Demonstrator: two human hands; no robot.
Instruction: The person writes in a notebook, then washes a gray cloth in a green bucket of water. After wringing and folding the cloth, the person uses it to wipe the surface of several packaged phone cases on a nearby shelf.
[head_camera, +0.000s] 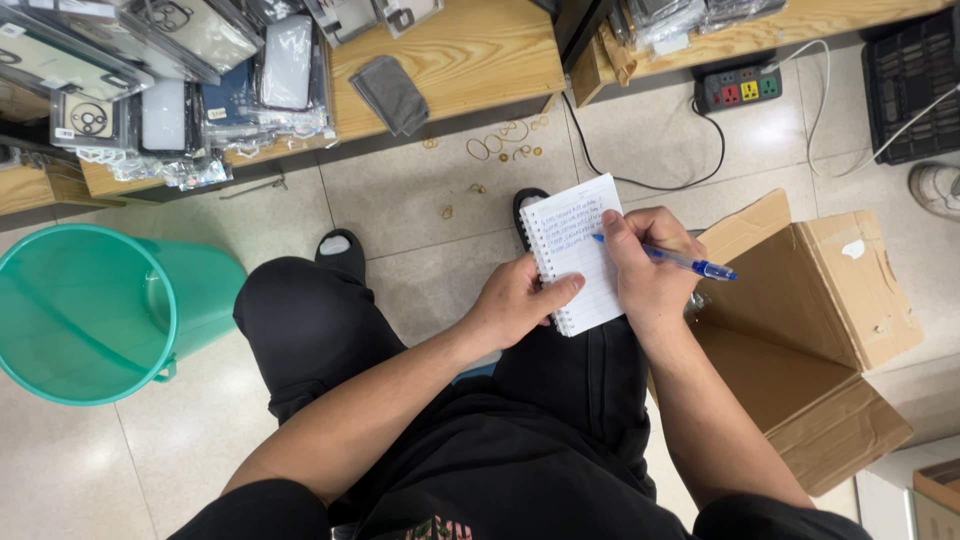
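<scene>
— Materials?
— Small spiral-bound notepad (578, 250), lined white paper, propped on right thigh. Blue plastic pen (668, 257), slim.
— Hands?
— Left hand (520, 300): grip pinching notepad's lower edge, thumb flat on page. Right hand (648, 262): grip pressed around pen, tip on paper. Open brown cardboard box (810, 330) just beside.

Bright, even overhead light, soft shadows, sharp focus, slight wide-angle bending at the edges.

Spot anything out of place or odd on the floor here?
Yes: rubber bands lie scattered loose on the floor tiles by the wooden shelf, some under its edge. A cardboard box lies tipped on its side, flaps open. The left hand steadies the notepad; the right hand holds the pen.
</scene>
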